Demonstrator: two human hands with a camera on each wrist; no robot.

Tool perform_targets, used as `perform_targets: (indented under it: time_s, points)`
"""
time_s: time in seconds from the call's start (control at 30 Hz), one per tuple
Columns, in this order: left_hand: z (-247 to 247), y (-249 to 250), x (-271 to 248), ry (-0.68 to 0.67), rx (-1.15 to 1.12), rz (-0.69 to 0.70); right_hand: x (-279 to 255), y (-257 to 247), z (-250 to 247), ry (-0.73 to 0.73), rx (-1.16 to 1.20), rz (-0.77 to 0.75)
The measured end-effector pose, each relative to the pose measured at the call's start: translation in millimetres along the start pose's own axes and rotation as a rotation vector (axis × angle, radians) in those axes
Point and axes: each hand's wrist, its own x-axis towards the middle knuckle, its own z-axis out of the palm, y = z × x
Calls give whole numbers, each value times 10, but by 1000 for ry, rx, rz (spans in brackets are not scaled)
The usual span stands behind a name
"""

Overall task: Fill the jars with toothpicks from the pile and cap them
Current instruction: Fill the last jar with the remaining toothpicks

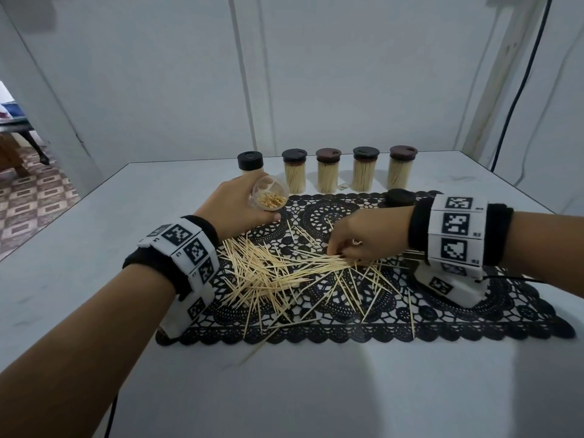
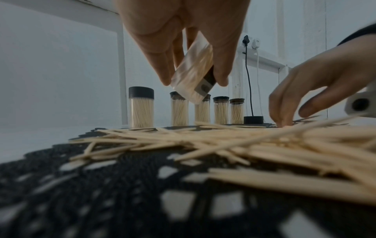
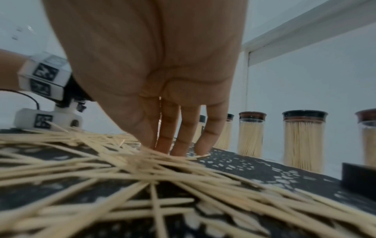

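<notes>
Loosely strewn wooden toothpicks (image 1: pixel 278 273) — black lace mat (image 1: pixel 458 314).

No legible text; only coded markers (image 1: pixel 454 221)

The toothpicks (image 1: pixel 278 273) are pale bare wood, matt. Under them the mat (image 1: pixel 474 311) is black openwork lace cloth. The table (image 1: pixel 94 248) around the mat is smooth, pale, faintly glossy. The jar (image 1: pixel 271 196) at the mat's far left edge is clear glossy plastic. Behind the mat, the capped jars (image 1: pixel 363 169) carry matt dark caps, some brownish.
</notes>
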Motion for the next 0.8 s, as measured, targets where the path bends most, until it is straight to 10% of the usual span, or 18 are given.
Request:
perform_targets:
  time_s: [0.17,0.8]
  points:
    - [6,1,-1,2,6,0,-92,-21,-33,-146,-151,63]
    - [8,-8,9,-3,20,-2,73,-314,72,9,-181,94]
